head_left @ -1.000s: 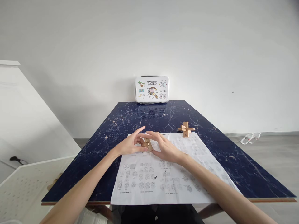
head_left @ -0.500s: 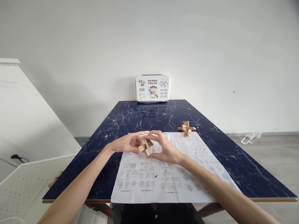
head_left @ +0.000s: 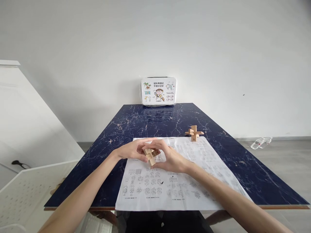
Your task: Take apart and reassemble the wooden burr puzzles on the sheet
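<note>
Between my two hands is a light wooden interlocking puzzle (head_left: 150, 156), its notched pieces sitting at angles to one another. My left hand (head_left: 130, 150) grips it from the left, with the thumb low on the near side. From the right, my right hand (head_left: 171, 157) closes on it with fingers over the top and thumb underneath. Fingers partly hide its far side. Below the hands a printed instruction sheet (head_left: 155, 202) with rows of small diagrams lies on the table. A second wooden puzzle (head_left: 193, 133), cross-shaped, stands at the sheet's far right corner.
The dark blue marbled table (head_left: 107, 132) reaches to the wall. A white cartoon-printed case (head_left: 158, 92) leans there at the back. Left of the table are a white cabinet (head_left: 29, 113) and a perforated white surface (head_left: 21, 191). Clear plastic bottles (head_left: 261, 142) lie on the floor at right.
The puzzle in my hands has turned, and its pieces now look shifted apart. My right fingers have come lower and closer over it. The cross-shaped puzzle stays put.
</note>
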`<action>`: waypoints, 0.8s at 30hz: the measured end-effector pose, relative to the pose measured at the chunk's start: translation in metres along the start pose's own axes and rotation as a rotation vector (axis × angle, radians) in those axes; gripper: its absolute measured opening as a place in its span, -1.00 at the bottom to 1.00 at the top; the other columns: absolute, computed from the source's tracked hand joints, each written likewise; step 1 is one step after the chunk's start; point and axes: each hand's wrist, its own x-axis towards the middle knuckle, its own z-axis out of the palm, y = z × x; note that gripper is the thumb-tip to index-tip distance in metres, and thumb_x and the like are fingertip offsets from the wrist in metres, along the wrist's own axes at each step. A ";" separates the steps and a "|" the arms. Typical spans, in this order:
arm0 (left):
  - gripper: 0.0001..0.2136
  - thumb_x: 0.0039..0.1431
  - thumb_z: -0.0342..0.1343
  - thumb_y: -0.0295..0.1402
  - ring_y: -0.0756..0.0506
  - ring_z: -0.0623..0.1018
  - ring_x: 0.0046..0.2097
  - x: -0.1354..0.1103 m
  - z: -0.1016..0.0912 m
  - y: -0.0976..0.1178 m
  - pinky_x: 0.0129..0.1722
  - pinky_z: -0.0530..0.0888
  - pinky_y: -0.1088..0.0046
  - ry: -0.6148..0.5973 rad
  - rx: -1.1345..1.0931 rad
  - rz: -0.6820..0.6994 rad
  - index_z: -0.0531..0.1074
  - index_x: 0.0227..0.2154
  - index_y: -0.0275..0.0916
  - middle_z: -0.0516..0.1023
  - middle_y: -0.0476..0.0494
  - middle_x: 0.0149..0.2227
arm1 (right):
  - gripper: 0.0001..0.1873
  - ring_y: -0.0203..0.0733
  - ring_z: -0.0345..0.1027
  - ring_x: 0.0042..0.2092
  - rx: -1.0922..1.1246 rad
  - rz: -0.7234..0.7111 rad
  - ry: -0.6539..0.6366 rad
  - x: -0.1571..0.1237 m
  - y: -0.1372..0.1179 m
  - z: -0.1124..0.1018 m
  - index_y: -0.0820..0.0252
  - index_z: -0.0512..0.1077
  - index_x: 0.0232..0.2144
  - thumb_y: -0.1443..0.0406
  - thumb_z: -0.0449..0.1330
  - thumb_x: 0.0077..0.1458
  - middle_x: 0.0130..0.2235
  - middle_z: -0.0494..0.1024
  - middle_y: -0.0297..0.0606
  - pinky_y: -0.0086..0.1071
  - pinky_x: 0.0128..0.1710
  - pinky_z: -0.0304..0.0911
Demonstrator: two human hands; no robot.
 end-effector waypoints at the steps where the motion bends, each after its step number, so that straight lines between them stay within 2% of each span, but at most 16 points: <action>1: -0.21 0.09 0.45 -0.22 -0.33 0.59 0.10 -0.001 -0.001 -0.002 0.01 0.53 0.14 0.014 -0.005 0.003 0.26 0.36 -0.02 0.59 -0.28 0.08 | -0.24 0.04 0.41 0.18 -0.003 0.001 0.007 0.000 0.000 0.000 -0.16 0.16 0.28 0.27 0.42 0.16 0.30 0.31 -0.12 0.00 0.04 0.49; 6: -0.19 0.14 0.42 -0.31 -0.27 0.61 0.05 -0.003 -0.005 -0.012 0.00 0.55 0.15 0.100 -0.037 0.019 0.19 0.41 0.02 0.58 -0.26 0.09 | -0.18 0.10 0.32 0.27 -0.061 -0.018 0.043 0.001 0.002 0.003 -0.20 0.06 0.34 0.24 0.38 0.19 0.33 0.28 -0.13 0.11 0.14 0.42; 8: -0.21 0.16 0.39 -0.36 -0.24 0.62 0.03 -0.002 -0.005 -0.014 0.01 0.55 0.15 0.159 -0.060 0.046 0.18 0.41 0.05 0.53 -0.27 0.15 | -0.15 0.11 0.30 0.28 -0.110 -0.034 0.114 0.003 0.005 0.004 -0.20 0.03 0.34 0.22 0.39 0.17 0.33 0.27 -0.13 0.15 0.19 0.38; 10: -0.22 0.17 0.38 -0.38 -0.21 0.62 0.02 -0.001 -0.005 -0.015 0.00 0.56 0.17 0.253 -0.078 0.072 0.19 0.40 0.07 0.43 -0.29 0.27 | -0.15 0.14 0.26 0.30 -0.176 -0.043 0.239 0.004 0.010 0.004 -0.16 0.04 0.32 0.20 0.41 0.15 0.33 0.25 -0.10 0.16 0.22 0.33; 12: -0.23 0.16 0.38 -0.37 -0.20 0.61 0.03 0.000 -0.005 -0.016 0.00 0.57 0.19 0.379 -0.072 0.087 0.20 0.39 0.06 0.34 -0.30 0.34 | -0.24 0.14 0.25 0.29 -0.246 -0.023 0.363 0.005 0.016 0.003 -0.09 0.09 0.27 0.19 0.39 0.17 0.28 0.27 -0.05 0.15 0.23 0.32; 14: -0.21 0.15 0.39 -0.34 -0.21 0.59 0.07 0.002 -0.006 -0.018 0.02 0.57 0.19 0.506 -0.047 0.094 0.18 0.39 0.02 0.31 -0.31 0.35 | -0.45 0.11 0.32 0.21 -0.305 0.040 0.406 0.004 0.023 0.002 -0.04 0.19 0.18 0.18 0.32 0.24 0.19 0.33 -0.05 0.12 0.16 0.38; 16: -0.18 0.12 0.41 -0.30 -0.24 0.56 0.12 0.004 -0.007 -0.022 0.07 0.56 0.17 0.611 -0.005 0.097 0.16 0.39 -0.02 0.30 -0.32 0.35 | -0.64 0.07 0.39 0.13 -0.349 0.108 0.370 0.003 0.029 0.002 -0.01 0.28 0.07 0.17 0.26 0.30 0.11 0.38 -0.08 0.08 0.09 0.43; 17: -0.17 0.11 0.42 -0.28 -0.25 0.55 0.13 0.005 -0.007 -0.024 0.09 0.56 0.15 0.653 0.020 0.099 0.15 0.39 -0.02 0.30 -0.32 0.36 | -0.67 0.06 0.40 0.11 -0.364 0.133 0.338 0.002 0.031 0.003 0.00 0.31 0.05 0.16 0.25 0.30 0.10 0.39 -0.09 0.08 0.08 0.44; 21: -0.15 0.09 0.42 -0.24 -0.27 0.56 0.15 0.009 -0.007 -0.032 0.17 0.51 0.08 0.729 0.104 0.113 0.12 0.39 -0.04 0.28 -0.33 0.37 | -0.48 0.09 0.38 0.15 -0.410 0.157 0.217 -0.001 0.035 0.010 -0.04 0.30 0.17 0.10 0.32 0.24 0.14 0.37 -0.08 0.09 0.11 0.43; 24: -0.17 0.11 0.41 -0.24 -0.27 0.55 0.17 0.010 -0.005 -0.034 0.22 0.48 0.06 0.723 0.111 0.101 0.12 0.38 -0.04 0.27 -0.32 0.38 | -0.48 0.10 0.33 0.18 -0.461 0.139 0.132 -0.002 0.035 0.014 -0.05 0.36 0.18 0.10 0.34 0.22 0.15 0.37 -0.07 0.10 0.15 0.39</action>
